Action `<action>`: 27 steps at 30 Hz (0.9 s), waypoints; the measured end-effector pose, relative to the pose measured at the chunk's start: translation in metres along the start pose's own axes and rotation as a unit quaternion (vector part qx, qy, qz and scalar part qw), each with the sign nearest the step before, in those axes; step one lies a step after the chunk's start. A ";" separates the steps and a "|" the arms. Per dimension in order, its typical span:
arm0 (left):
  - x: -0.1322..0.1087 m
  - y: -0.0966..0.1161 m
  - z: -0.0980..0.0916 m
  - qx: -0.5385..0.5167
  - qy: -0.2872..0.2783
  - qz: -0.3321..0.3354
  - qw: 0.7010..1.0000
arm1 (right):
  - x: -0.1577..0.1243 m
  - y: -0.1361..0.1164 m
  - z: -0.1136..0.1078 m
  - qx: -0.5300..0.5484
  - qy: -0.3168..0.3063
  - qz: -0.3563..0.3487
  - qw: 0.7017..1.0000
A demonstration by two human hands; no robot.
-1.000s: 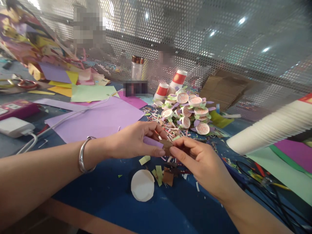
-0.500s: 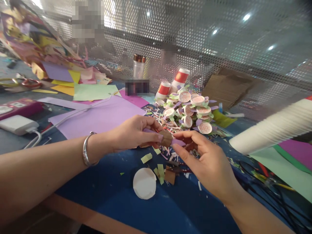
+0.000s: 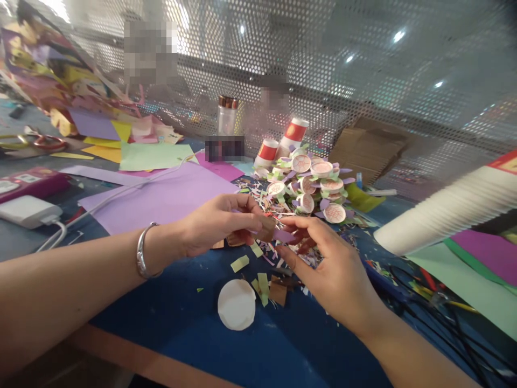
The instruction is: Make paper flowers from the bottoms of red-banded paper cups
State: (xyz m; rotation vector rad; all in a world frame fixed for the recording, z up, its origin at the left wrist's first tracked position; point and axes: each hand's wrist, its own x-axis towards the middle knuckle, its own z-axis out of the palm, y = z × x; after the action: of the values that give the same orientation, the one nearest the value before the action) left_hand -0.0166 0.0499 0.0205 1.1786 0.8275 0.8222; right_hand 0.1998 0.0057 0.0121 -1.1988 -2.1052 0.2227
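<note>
1. The person's bare left hand (image 3: 222, 223), a silver bracelet (image 3: 140, 253) around its wrist, had its fingers closed on a small brown piece of paper (image 3: 266, 230), holding it just above the blue surface (image 3: 181, 328).
2. A small pale purple paper tab (image 3: 284, 235) stuck out from beside the brown piece, toward the right hand (image 3: 333, 264).
3. The right hand's thumb and index finger stood slightly parted about the tab's end; whether any finger touched it could not be told.
4. Nearer the person, a flat white paper disc (image 3: 236, 306) lay near pale green paper scraps (image 3: 263, 288).
5. Beyond the hands sat a heap of small round white pieces with red markings (image 3: 301, 186).
6. A large light purple paper sheet (image 3: 161, 199) lay beyond the left forearm; a long ribbed stack of white paper cups (image 3: 440, 210) slanted at the right.
</note>
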 end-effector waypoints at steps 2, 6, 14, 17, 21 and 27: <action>0.000 -0.001 -0.001 -0.019 -0.003 0.011 1.000 | 0.001 0.000 -0.001 0.028 -0.005 0.028 0.999; 0.000 -0.002 -0.002 -0.018 0.009 0.030 0.999 | 0.002 0.000 -0.003 0.093 -0.019 0.086 0.992; 0.003 0.000 -0.005 0.020 0.075 0.098 0.992 | 0.001 0.006 -0.006 0.094 -0.011 0.152 0.984; 0.004 -0.003 -0.005 0.038 0.066 0.099 0.992 | 0.001 0.004 -0.006 0.099 0.024 0.150 0.983; 0.003 -0.006 -0.003 0.031 0.035 0.070 0.996 | 0.002 0.003 -0.006 0.113 0.020 0.160 0.980; 0.001 -0.005 0.000 0.022 0.039 0.055 0.997 | 0.002 0.007 -0.005 0.125 -0.016 0.155 0.980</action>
State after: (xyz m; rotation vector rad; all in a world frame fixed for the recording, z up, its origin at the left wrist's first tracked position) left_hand -0.0160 0.0500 0.0155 1.2462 0.8543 0.9488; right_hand 0.2073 0.0103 0.0141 -1.3687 -1.8412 0.6320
